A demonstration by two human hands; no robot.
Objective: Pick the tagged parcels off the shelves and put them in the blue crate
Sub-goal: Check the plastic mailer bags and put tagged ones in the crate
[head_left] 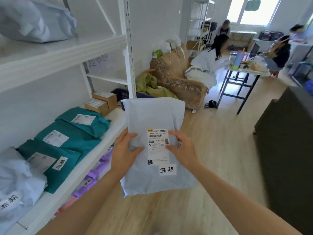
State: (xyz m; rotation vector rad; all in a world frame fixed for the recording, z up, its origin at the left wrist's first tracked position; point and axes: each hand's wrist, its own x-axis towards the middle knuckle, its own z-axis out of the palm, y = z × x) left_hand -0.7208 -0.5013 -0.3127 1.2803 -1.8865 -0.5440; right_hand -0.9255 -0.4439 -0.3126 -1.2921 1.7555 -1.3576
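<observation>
Gripping tagged parcel [152, 116] in both hands: left hand [126, 148] pinching left edge, right hand [180, 148] pinching right edge, thumbs lying on top face either side of shipping label [158, 145]. Parcel hanging in air over floor, just right of shelf [116, 119], long axis pointing away from me. Handwritten tag [167, 169] facing up, near my end. What looks like blue crate [121, 94] sitting ahead-left, beyond parcel's far edge, mostly hidden. Left hand nearer it. Judging next move: carrying forward, far end going in first.
</observation>
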